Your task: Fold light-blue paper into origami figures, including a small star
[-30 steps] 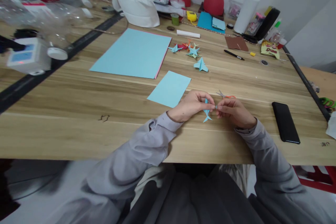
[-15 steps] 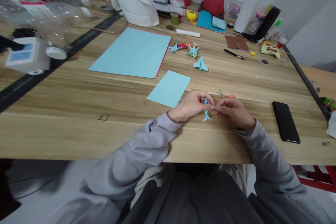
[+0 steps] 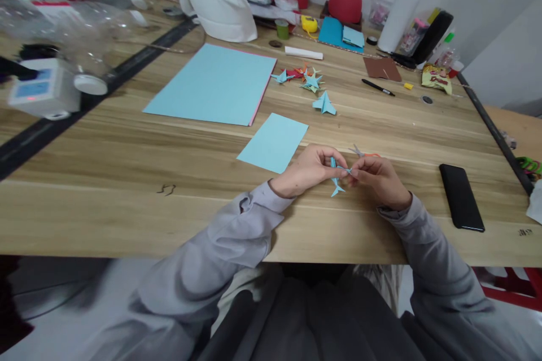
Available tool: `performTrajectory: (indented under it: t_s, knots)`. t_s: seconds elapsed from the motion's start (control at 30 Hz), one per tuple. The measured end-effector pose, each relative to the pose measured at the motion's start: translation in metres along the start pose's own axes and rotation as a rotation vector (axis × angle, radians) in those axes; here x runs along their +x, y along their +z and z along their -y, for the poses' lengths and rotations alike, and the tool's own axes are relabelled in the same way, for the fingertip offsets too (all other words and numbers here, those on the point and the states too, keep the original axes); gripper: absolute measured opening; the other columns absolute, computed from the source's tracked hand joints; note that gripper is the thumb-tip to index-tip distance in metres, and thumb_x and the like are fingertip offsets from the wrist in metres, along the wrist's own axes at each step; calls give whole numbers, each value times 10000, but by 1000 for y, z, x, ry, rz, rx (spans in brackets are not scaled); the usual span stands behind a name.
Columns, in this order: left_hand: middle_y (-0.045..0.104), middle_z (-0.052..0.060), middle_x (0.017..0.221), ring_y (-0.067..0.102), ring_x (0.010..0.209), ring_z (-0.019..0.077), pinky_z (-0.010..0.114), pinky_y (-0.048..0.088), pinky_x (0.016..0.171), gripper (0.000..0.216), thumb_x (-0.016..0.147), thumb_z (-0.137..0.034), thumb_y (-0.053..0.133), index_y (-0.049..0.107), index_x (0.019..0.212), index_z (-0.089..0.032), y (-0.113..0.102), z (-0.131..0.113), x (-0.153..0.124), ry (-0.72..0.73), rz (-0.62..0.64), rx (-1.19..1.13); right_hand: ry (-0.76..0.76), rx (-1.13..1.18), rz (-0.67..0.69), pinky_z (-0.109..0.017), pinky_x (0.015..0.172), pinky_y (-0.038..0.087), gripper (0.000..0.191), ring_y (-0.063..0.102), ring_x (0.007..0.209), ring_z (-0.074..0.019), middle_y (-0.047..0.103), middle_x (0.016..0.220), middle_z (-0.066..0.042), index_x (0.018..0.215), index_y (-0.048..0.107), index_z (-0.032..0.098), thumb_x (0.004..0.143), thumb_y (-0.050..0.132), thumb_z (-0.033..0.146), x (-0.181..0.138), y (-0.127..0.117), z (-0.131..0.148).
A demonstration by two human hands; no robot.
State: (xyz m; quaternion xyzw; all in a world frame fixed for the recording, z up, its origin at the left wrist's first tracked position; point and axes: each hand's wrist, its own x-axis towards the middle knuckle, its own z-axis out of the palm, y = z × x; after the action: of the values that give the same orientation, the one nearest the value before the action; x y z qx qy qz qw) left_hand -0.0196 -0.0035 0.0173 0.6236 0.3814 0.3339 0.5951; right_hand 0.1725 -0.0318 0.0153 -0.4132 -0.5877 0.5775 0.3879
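Note:
My left hand (image 3: 317,166) pinches a small folded blue paper figure (image 3: 336,185) whose forked tail end hangs below the fingers. On its other side, my right hand (image 3: 377,179) pinches a thin tip of the same figure between thumb and forefinger. The fingers cover much of the figure's middle. Just beyond my right hand lies a pair of scissors (image 3: 369,154) with orange handles, partly hidden by it. A small blue paper sheet (image 3: 275,142) lies flat beside my left hand.
Farther back lie a large blue sheet (image 3: 212,87), a folded blue paper plane (image 3: 324,103) and several small paper figures (image 3: 311,80). A black phone (image 3: 460,196) lies at the right, with a pen (image 3: 378,87) beyond. Plastic bottles (image 3: 71,11) and a white device (image 3: 44,90) stand left.
The figure's forked tail has swung slightly to the right, and more of the thin strip between my fingertips shows. Both hands stay in nearly the same place.

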Motion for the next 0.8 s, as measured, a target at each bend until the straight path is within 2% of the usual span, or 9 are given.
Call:
performTrajectory:
  t_s: [0.27, 0.47, 0.8]
  knots:
    - [540, -33, 531, 404, 514, 81, 231, 282, 507, 165, 629, -266, 787, 704, 705, -144, 0, 2, 0, -2, -10, -24, -19, -23, -42, -316, 625, 555, 349, 628, 575, -142, 685, 621, -18, 705, 679, 185, 741, 778, 518, -2, 2, -1]
    - [565, -24, 537, 400, 506, 76, 228, 283, 500, 197, 615, -289, 806, 712, 706, -142, 0, 5, 1, -10, -32, -39, -21, 11, -17, -309, 636, 556, 345, 639, 593, -136, 696, 658, -25, 720, 684, 177, 753, 772, 509, 0, 2, -1]
    - [626, 3, 593, 550, 574, 120, 233, 384, 514, 200, 619, -288, 831, 700, 689, -155, 1, 5, 2, -14, -83, -58, -3, 4, -60, -304, 629, 555, 373, 654, 598, -143, 696, 672, -21, 731, 665, 183, 739, 769, 541, 1, 3, -2]
